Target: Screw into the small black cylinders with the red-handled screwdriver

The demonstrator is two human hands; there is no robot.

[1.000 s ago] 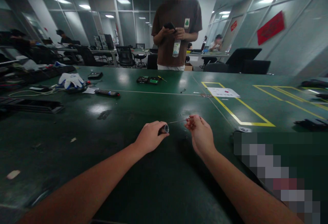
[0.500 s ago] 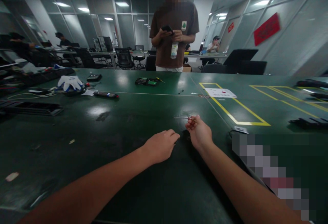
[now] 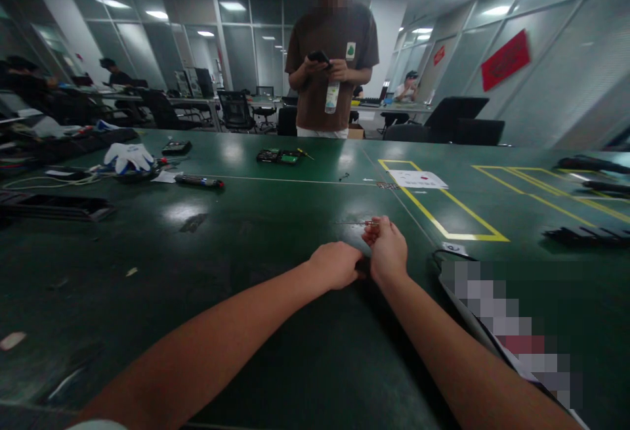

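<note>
My right hand (image 3: 388,251) is closed around a thin, screwdriver-like tool (image 3: 350,222), with its slim metal shaft pointing left over the green table. Most of the tool's handle is hidden in the fingers. My left hand (image 3: 335,264) is curled, palm down, with its fingertips close beside the heel of my right hand. Something dark shows at those fingertips, too small and shaded to name; whether the two hands touch I cannot tell.
The green table (image 3: 275,213) carries a marker pen (image 3: 199,182), white-blue gloves (image 3: 128,157), an opened green-and-black kit (image 3: 279,156) and a paper sheet (image 3: 418,179) by yellow tape. A bag-like item (image 3: 455,292) lies right of my forearm. Across stands a person (image 3: 332,75) holding a phone.
My left hand has moved right, up to the heel of my right hand. My right hand keeps the tool in nearly the same place. The view has shifted slightly.
</note>
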